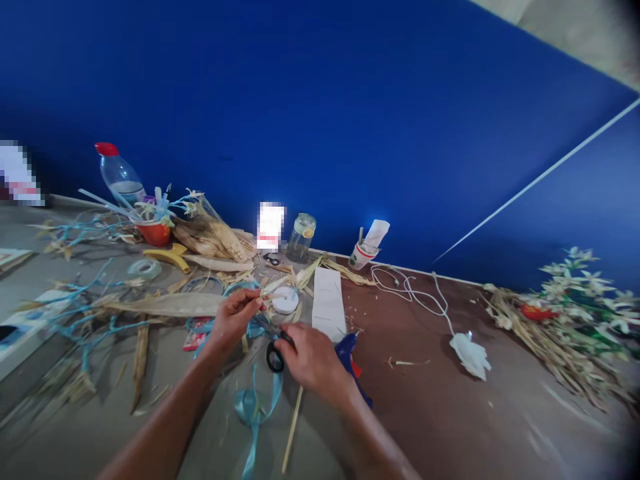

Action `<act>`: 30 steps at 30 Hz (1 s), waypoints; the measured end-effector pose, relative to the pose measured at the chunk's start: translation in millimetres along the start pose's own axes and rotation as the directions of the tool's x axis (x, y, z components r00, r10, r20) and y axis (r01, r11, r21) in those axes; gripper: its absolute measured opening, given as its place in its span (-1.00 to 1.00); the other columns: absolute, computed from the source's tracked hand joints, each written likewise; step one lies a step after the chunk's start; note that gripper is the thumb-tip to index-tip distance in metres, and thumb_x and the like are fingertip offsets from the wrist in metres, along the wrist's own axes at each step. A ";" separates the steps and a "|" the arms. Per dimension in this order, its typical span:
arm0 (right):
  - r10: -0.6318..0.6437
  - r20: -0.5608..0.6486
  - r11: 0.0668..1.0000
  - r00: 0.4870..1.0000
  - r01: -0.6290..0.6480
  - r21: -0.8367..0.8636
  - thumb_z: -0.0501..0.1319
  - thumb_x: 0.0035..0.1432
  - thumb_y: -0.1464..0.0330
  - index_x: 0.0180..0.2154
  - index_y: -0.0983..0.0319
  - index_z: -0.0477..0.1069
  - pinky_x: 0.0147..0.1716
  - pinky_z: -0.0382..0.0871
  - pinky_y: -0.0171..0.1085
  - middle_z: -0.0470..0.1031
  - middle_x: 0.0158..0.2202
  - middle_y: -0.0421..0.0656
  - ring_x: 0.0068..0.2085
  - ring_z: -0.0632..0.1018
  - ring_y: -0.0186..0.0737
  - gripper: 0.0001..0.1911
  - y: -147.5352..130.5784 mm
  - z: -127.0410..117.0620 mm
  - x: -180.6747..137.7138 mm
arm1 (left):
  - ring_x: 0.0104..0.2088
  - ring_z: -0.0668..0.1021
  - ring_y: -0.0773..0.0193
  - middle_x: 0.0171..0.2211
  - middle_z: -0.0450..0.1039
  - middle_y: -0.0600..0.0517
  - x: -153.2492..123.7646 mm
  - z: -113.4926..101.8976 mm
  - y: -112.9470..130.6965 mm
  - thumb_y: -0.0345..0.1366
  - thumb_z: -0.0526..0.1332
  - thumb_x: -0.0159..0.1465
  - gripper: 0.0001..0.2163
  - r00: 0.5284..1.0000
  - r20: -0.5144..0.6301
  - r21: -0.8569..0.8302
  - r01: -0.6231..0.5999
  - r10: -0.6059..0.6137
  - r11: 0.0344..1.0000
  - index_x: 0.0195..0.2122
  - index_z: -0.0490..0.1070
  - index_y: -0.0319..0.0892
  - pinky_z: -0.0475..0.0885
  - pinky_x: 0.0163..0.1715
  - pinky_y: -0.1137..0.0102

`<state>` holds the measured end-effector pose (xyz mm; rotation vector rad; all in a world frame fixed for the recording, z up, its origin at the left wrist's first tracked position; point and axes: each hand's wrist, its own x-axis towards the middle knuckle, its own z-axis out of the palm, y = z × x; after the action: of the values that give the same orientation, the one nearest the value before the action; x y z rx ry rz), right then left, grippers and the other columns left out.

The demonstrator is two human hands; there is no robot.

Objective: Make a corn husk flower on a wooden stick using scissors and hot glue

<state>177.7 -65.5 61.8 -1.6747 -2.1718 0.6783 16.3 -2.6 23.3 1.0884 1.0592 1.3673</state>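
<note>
My right hand (313, 360) is wrapped around a pair of scissors (275, 358) with black handles, their blades pointing up and left toward my other hand. Thumb and fingertips of my left hand (234, 320) are pinched together on something small; a pale thin strand shows beside them, but what they grip is too blurred to name. A white round spool (285, 301) lies just beyond both hands. Light blue ribbon (246, 405) curls on the table below them. Close to my right wrist lies a blue glue gun (347, 353), partly hidden, near a white paper strip (329, 303).
Dried husks (215, 233), blue-wrapped stems (90, 333) and a yellow tool (167, 257) crowd the left. A bottle (120, 177), a glass jar (302, 237) and a paper cup (361, 256) stand along the blue wall. A white cable (415, 293) and white flowers (575, 287) lie right.
</note>
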 end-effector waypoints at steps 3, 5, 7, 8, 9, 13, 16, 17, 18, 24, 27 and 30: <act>0.074 -0.211 0.904 0.975 0.024 0.427 0.08 0.16 0.26 -0.13 0.24 0.45 -0.31 0.36 -0.31 0.55 -0.25 -0.10 -0.30 0.55 -0.21 -0.69 2.4 7.5 22.1 | -0.50 0.49 0.30 -0.57 0.46 0.06 -1.0 1.0 -3.7 -0.18 0.36 -0.04 -0.80 0.998 0.066 0.002 -0.016 0.016 1.000 -0.48 0.48 -0.21 0.38 -0.41 0.41; 0.154 -0.255 0.774 0.955 0.044 0.632 0.11 0.12 0.23 -0.23 0.24 0.45 -0.46 0.32 -0.34 0.53 -0.37 -0.16 -0.46 0.49 -0.28 -0.73 3.2 17.5 38.3 | -0.49 0.49 0.31 -0.56 0.46 0.06 -1.4 1.6 -7.5 -0.20 0.35 -0.02 -0.82 0.995 0.089 0.011 -0.037 0.036 0.999 -0.48 0.48 -0.21 0.38 -0.41 0.42; 0.232 -0.299 0.666 0.926 0.073 0.743 0.16 0.06 0.24 -0.36 0.23 0.45 -0.52 0.26 -0.36 0.47 -0.48 -0.22 -0.52 0.42 -0.32 -0.80 3.4 27.3 50.7 | -0.48 0.48 0.32 -0.55 0.45 0.06 -1.8 2.2 -11.1 -0.21 0.33 0.01 -0.85 0.994 0.094 0.016 -0.057 0.055 0.998 -0.49 0.48 -0.20 0.38 -0.41 0.42; 0.264 -0.313 0.629 0.912 0.083 0.773 0.18 0.04 0.26 -0.42 0.23 0.44 -0.54 0.22 -0.37 0.44 -0.51 -0.24 -0.53 0.40 -0.34 -0.83 3.5 31.2 54.8 | -0.48 0.48 0.32 -0.55 0.45 0.06 -2.0 2.6 -12.6 -0.22 0.32 0.02 -0.85 0.994 0.095 0.019 -0.063 0.061 0.998 -0.49 0.49 -0.20 0.38 -0.41 0.43; 0.292 -0.325 0.603 0.899 0.090 0.793 0.19 0.02 0.27 -0.46 0.23 0.44 -0.56 0.19 -0.37 0.41 -0.55 -0.26 -0.55 0.37 -0.35 -0.84 3.9 34.2 57.6 | -0.48 0.48 0.33 -0.53 0.46 0.06 -2.0 3.1 -13.6 -0.22 0.32 0.03 -0.86 0.994 0.087 0.019 -0.070 0.068 0.997 -0.49 0.49 -0.19 0.39 -0.40 0.43; 0.376 -0.363 0.540 0.853 0.117 0.833 0.20 0.01 0.25 -0.54 0.23 0.42 -0.58 0.11 -0.37 0.26 -0.65 -0.32 -0.59 0.27 -0.38 -0.80 7.7 38.9 60.0 | -0.31 0.51 0.26 -0.34 0.49 -0.01 -0.9 5.1 -14.6 -0.22 0.32 0.02 -0.86 0.989 0.069 0.026 -0.129 0.127 0.991 -0.53 0.49 -0.19 0.41 -0.29 0.40; 0.402 -0.347 0.471 0.847 0.133 0.872 0.21 0.01 0.24 -0.52 0.24 0.43 -0.57 0.11 -0.37 0.26 -0.66 -0.32 -0.59 0.26 -0.39 -0.79 10.3 38.9 58.6 | -0.25 0.49 0.24 -0.36 0.48 0.00 -0.1 6.7 -13.9 -0.23 0.33 -0.01 -0.87 0.988 0.052 0.063 -0.150 0.147 0.987 -0.54 0.49 -0.18 0.40 -0.23 0.39; 0.403 -0.332 0.448 0.853 0.133 0.884 0.22 0.00 0.24 -0.51 0.25 0.44 -0.57 0.11 -0.37 0.27 -0.65 -0.32 -0.58 0.26 -0.39 -0.80 10.6 38.8 58.1 | -0.28 0.49 0.25 -0.39 0.47 0.01 -0.2 7.3 -13.7 -0.23 0.34 -0.03 -0.87 0.990 0.044 0.070 -0.135 0.132 0.988 -0.53 0.49 -0.17 0.40 -0.26 0.40; 0.404 -0.319 0.427 0.858 0.132 0.895 0.22 0.00 0.25 -0.51 0.25 0.44 -0.57 0.10 -0.37 0.27 -0.65 -0.32 -0.58 0.26 -0.39 -0.80 10.8 38.7 57.7 | -0.32 0.48 0.27 -0.41 0.46 0.02 -0.5 7.9 -13.7 -0.23 0.35 -0.05 -0.86 0.994 0.042 0.071 -0.108 0.105 0.992 -0.53 0.49 -0.17 0.39 -0.30 0.41; 0.424 -0.288 0.358 0.859 0.134 0.924 0.23 -0.03 0.27 -0.52 0.24 0.44 -0.58 0.07 -0.37 0.27 -0.66 -0.32 -0.59 0.24 -0.40 -0.83 12.7 35.8 55.6 | -0.50 0.41 0.36 -0.54 0.40 0.09 -3.4 9.2 -16.2 -0.23 0.37 -0.08 -0.82 0.997 0.056 0.069 0.046 -0.050 0.997 -0.49 0.47 -0.19 0.32 -0.47 0.45; 0.426 -0.296 0.362 0.855 0.138 0.922 0.23 -0.02 0.27 -0.53 0.24 0.43 -0.57 0.07 -0.36 0.27 -0.66 -0.32 -0.59 0.25 -0.40 -0.83 14.1 34.1 55.1 | -0.52 0.41 0.36 -0.56 0.39 0.10 -3.6 8.5 -18.1 -0.21 0.36 -0.08 -0.80 0.994 0.063 0.077 0.081 -0.086 0.994 -0.47 0.46 -0.19 0.32 -0.48 0.45; 0.419 -0.303 0.381 0.856 0.137 0.914 0.21 0.00 0.29 -0.54 0.24 0.43 -0.55 0.09 -0.36 0.25 -0.67 -0.32 -0.59 0.25 -0.39 -0.83 14.4 33.3 54.8 | -0.52 0.41 0.35 -0.57 0.40 0.09 -3.9 8.8 -18.9 -0.18 0.37 -0.08 -0.78 0.992 0.068 0.084 0.103 -0.109 0.991 -0.47 0.46 -0.20 0.33 -0.47 0.44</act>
<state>157.7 -15.6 24.0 -1.1612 -0.8717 1.0828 28.7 -5.1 6.3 1.1158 1.1109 1.2013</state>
